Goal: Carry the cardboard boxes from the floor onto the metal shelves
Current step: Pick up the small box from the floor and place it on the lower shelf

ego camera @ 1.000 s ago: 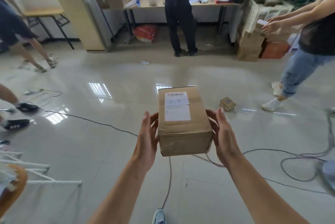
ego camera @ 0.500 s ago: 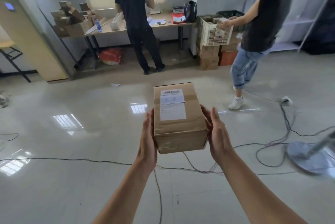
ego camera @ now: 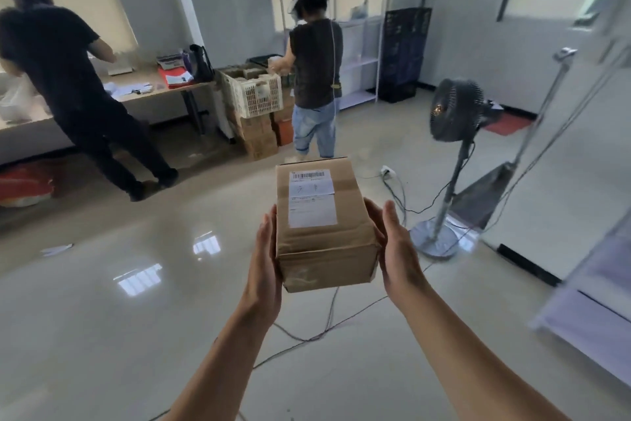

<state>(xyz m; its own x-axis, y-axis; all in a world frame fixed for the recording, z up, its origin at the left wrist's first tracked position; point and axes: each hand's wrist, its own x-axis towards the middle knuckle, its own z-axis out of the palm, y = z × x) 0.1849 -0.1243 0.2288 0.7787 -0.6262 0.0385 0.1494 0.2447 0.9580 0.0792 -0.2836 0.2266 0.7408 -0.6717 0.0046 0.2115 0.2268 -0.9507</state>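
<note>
A brown cardboard box (ego camera: 324, 250) with a white shipping label on top hangs in front of me at chest height. My left hand (ego camera: 264, 263) presses flat against its left side and my right hand (ego camera: 397, 246) against its right side. A white metal shelf (ego camera: 594, 304) stands blurred at the right edge, close to me. Another white shelf (ego camera: 362, 62) stands against the far wall behind a person.
A standing fan (ego camera: 456, 113) with its round base is just right of the box. Cables (ego camera: 327, 321) run across the glossy floor below my hands. Two people stand ahead: one (ego camera: 316, 72) by a white crate (ego camera: 256, 93) on stacked boxes, one (ego camera: 68, 86) bent over a table.
My view has swung to the right while the box stays gripped between both hands. The fan and the near shelf have come into view; the table has slid left.
</note>
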